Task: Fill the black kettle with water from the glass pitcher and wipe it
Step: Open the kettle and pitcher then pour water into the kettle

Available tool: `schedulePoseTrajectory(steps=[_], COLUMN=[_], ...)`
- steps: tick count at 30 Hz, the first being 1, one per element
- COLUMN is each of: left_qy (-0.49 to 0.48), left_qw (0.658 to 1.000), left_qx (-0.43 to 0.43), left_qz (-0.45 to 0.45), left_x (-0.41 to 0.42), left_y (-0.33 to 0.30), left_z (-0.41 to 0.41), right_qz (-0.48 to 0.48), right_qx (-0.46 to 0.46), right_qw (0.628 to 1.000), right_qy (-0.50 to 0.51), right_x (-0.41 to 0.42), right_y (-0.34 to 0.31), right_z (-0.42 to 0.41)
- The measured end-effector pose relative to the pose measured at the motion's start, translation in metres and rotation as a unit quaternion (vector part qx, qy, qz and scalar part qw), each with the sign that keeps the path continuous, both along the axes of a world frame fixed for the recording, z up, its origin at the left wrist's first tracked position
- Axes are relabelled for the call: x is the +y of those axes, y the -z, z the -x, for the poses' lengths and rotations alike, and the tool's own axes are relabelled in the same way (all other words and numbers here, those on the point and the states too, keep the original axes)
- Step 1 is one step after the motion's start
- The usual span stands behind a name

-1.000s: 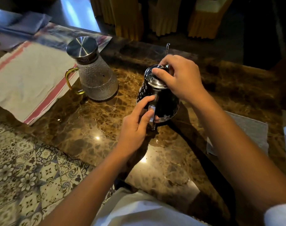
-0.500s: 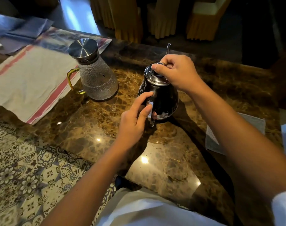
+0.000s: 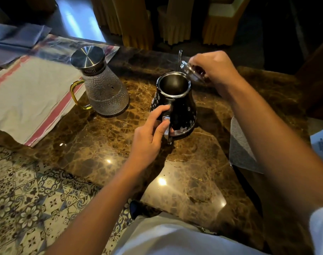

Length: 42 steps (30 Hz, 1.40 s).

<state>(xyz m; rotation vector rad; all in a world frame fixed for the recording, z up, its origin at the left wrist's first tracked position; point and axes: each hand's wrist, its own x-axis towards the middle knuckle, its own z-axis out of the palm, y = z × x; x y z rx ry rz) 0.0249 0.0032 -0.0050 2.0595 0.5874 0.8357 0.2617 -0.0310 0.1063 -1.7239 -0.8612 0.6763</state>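
Left hand (image 3: pixel 149 133) grips the handle of the black kettle (image 3: pixel 177 105), fingers curled round it, thumb on the near side. Kettle stands upright on the marble table (image 3: pixel 105 144), approx. mid-table, mouth open w/ the inside showing dark; can't tell if there's any water in it. Thin spout sticks up at the far side of the kettle.

Right hand (image 3: pixel 212 69) holds the kettle lid (image 3: pixel 191 71) pinched by its top, lid tilted and lifted clear of the rim, just beside and above the kettle's far-right edge. Lid is blurred, so the exact finger grip isn't readable.

Glass pitcher (image 3: pixel 103 89) stands left of the kettle, apart from it, upright w/ a steel cap on and a yellow handle pointing left. Water level line shows in the lower part of the body. Its base sits on the marble, right beside the edge of a white cloth w/ red stripe (image 3: pixel 33 96) spread over the table's left side.

Grey cloth (image 3: pixel 240 144) lies flat on the table's right side, partly under the right forearm. Patterned tile floor (image 3: pixel 28 199) shows bottom left. Chairs w/ yellow covers stand beyond the table.
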Motion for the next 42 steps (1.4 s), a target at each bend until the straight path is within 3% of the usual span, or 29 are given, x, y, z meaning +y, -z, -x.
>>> schedulePoseTrajectory(steps=[10,16,27,34,42], left_qy=[-0.002,-0.010,-0.014,-0.026,-0.028], left_qw=[1.000,0.999,0.999,1.000,1.000], left_qx=[0.010,0.011,-0.009,-0.005,0.000], left_qz=[0.024,0.037,0.029,0.014,0.012], left_x=[0.013,0.009,0.005,0.007,0.006], left_y=[0.000,-0.001,-0.001,0.000,-0.001], left_z=[0.002,0.004,0.000,-0.001,-0.002], right_qz=[-0.100,-0.085,0.054,0.175,0.214], right_qx=[-0.014,-0.089,-0.034,-0.056,-0.081], right_qw=[0.995,0.992,0.997,0.981,0.971], right_qy=[-0.017,-0.003,-0.035,-0.065,-0.064], right_x=[-0.085,-0.133,-0.174,-0.174,-0.169], right_y=[0.004,0.023,0.091,0.110,0.120], right_z=[0.026,0.048,0.091,0.096,0.107])
